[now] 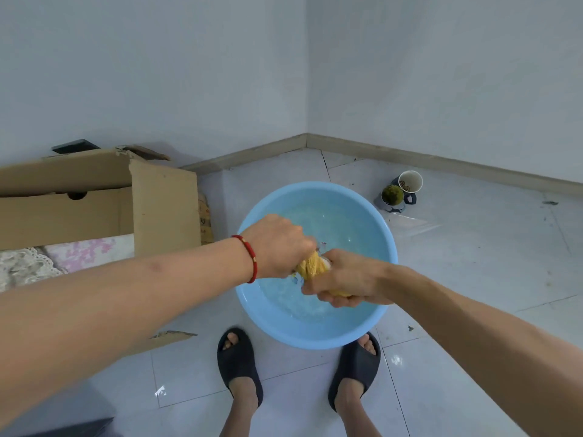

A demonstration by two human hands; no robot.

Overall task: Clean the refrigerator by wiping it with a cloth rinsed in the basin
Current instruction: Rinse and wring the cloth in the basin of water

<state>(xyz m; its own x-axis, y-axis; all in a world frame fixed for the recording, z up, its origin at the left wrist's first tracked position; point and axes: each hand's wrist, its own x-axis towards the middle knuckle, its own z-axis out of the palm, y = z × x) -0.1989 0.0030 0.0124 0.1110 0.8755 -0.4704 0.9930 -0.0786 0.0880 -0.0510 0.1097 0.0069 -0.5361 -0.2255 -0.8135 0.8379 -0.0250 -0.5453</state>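
A round light-blue basin [315, 337] with water in it stands on the tiled floor in front of my feet. Above the water, a yellow cloth [310, 266] is bunched and twisted between both hands. My left hand [277, 244], with a red bracelet on the wrist, is shut on the cloth's upper end. My right hand [344, 279] grips the lower end, and a bit of yellow shows under its fingers. Most of the cloth is hidden inside the two fists. No refrigerator is in view.
An open cardboard box [94, 197] stands at the left against the wall, with patterned fabric [63, 257] below it. Two cups [400, 190] sit on the floor behind the basin at the right. My feet in dark slippers [239, 361] flank the basin's near rim.
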